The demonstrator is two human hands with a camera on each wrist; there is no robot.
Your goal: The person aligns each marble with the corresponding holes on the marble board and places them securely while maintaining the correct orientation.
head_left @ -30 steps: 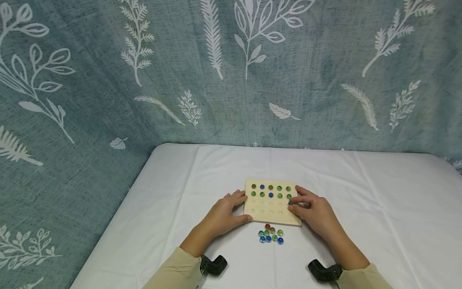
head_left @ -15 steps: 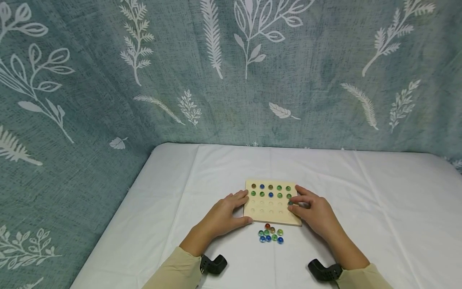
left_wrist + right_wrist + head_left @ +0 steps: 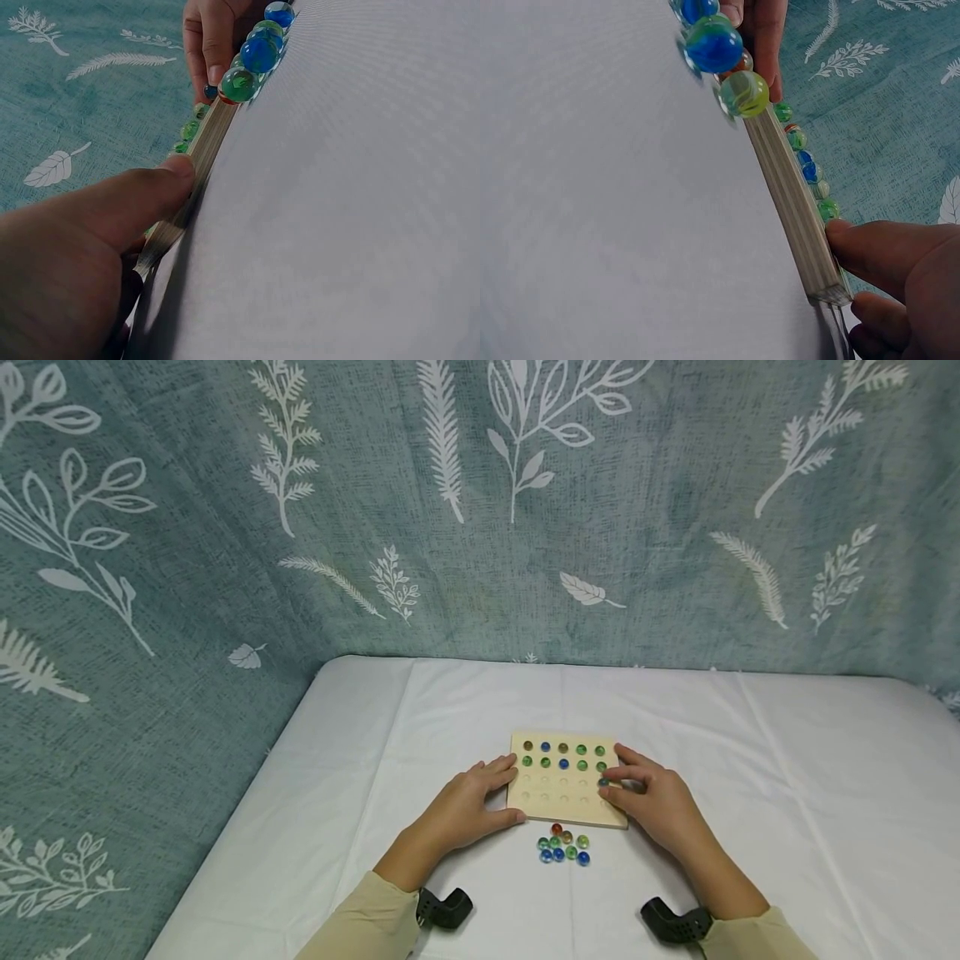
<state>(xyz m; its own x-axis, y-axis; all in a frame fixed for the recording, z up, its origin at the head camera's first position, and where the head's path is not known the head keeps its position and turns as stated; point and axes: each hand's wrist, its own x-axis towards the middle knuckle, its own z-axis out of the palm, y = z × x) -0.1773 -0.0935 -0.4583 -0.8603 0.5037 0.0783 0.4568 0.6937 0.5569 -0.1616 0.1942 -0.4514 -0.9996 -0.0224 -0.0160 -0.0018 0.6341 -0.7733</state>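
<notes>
In the head view, a pale wooden board [image 3: 564, 810] with rows of round hollows lies on the white cloth. Glass marbles [image 3: 564, 764], mostly green with some blue and brown, fill its two far rows. My left hand [image 3: 467, 802] holds the board's near left corner, fingertips on the left edge and thumb at the front. Thumb and forefinger of my right hand [image 3: 656, 797] pinch a dark marble [image 3: 603, 782] over the right end of the third row. Another right finger touches the board's right edge. The left wrist view shows the left thumb [image 3: 161, 187] on the board's edge.
Several loose marbles [image 3: 558, 855], blue, green, red and brown, lie in a cluster just in front of the board. White cloth [image 3: 412, 710] covers the table. A teal curtain [image 3: 480, 585] with leaf prints hangs behind and to the left.
The left fingertips have shifted very slightly further onto the board's left edge. The right hand stays in place with the dark marble pinched.
</notes>
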